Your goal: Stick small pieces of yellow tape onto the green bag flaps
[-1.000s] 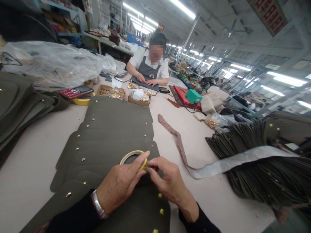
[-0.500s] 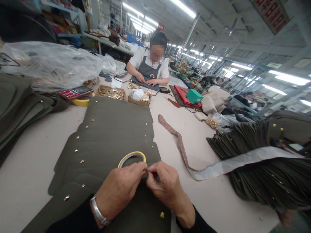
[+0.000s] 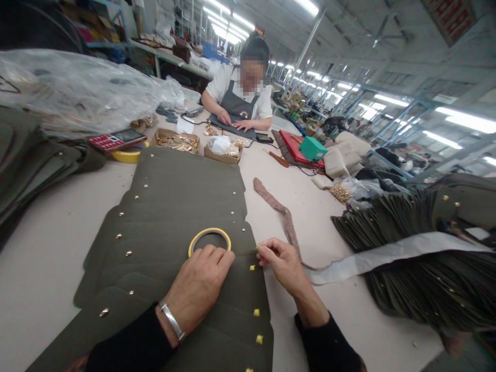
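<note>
My left hand point(image 3: 199, 289) is closed on the near rim of a roll of yellow tape point(image 3: 209, 231), which rests over dark olive panels point(image 3: 182, 191). The panels overlap in a row running away from me, with gold studs along both sides. At their right edge my right hand point(image 3: 281, 261) pinches a tiny yellow piece of tape point(image 3: 258, 248) between thumb and forefinger. Several yellow tape bits point(image 3: 256, 312) stick to the panels' right edge nearer to me. A bracelet point(image 3: 171, 321) circles my left wrist.
A fanned stack of olive panels point(image 3: 418, 268) stands at right, crossed by a pale strip point(image 3: 349, 263). Boxes of gold hardware point(image 3: 177, 141) lie beyond the panels. Olive pieces point(image 3: 34, 165) are piled at left. A co-worker point(image 3: 240, 98) works across the table.
My hands have come apart: the right moved right and up to the panels' edge, while the left now grips the tape roll. More yellow bits on the right edge have come into view.
</note>
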### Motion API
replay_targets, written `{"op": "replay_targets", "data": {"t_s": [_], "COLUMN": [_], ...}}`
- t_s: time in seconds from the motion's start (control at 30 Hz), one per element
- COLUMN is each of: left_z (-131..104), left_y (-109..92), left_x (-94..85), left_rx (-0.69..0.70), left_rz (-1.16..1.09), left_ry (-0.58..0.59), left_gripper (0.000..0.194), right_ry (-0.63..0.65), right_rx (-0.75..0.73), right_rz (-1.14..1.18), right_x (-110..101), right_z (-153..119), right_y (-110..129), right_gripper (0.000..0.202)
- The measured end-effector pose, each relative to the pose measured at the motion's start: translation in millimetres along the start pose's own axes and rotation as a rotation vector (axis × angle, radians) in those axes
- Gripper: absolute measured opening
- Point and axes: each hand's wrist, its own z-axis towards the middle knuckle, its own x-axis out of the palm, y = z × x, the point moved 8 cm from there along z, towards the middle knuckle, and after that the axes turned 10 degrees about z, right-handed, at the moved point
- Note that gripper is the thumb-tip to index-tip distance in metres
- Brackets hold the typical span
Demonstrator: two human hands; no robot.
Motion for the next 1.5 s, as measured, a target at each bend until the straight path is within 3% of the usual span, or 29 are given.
{"op": "replay_targets", "data": {"t_s": [0.2, 0.33, 0.53, 0.83, 1.0, 1.1, 1.2, 1.37, 1.5], "left_z": [-0.5, -3.6, -4.7, -5.5, -4.6, -4.0, -4.2, -5.9, -6.5], "left_y": [2.8, -1.3, -0.2, 0.2, 1.1, 1.3, 1.9, 2.6, 3.1], "left_x": [4.7, 10.1, 18.7, 17.8, 24.0, 25.2, 25.1, 25.5, 26.4], "left_rx": [-0.014, 0.007, 0.014, 0.018, 0.002, -0.004, -0.011, -0.013, -0.014], "left_rz": [-0.179, -0.298, -0.206, -0.147, -0.15, -0.168, -0.192, -0.195, -0.185], "left_ry": [0.043, 0.075, 0.111, 0.097, 0.134, 0.149, 0.165, 0.167, 0.155], "left_gripper": [0.021, 0.022, 0.02, 0.02, 0.018, 0.018, 0.018, 0.019, 0.019], "right_ry": [0.114, 0.183, 0.164, 0.147, 0.101, 0.076, 0.076, 0.032, 0.083], "right_rx": [0.052, 0.056, -0.087, -0.295, -0.284, -0.158, -0.037, -0.187, -0.126], "right_rz": [-0.096, -0.195, -0.578, -0.792, -0.753, -0.566, -0.358, -0.389, -0.382], "right_x": [0.0, 5.3, 13.8, 29.2, 28.7, 17.2, 4.4, -6.8, 2.5], "right_z": [2.2, -0.7, -10.0, -12.0, -11.8, -11.2, -11.7, -13.3, -12.9], "right_y": [-16.6, -10.8, 8.3, 9.6, 8.0, 0.5, -8.7, 5.2, 3.9], "right_gripper": [0.029, 0.023, 0.015, 0.013, 0.014, 0.016, 0.03, 0.023, 0.021]}}
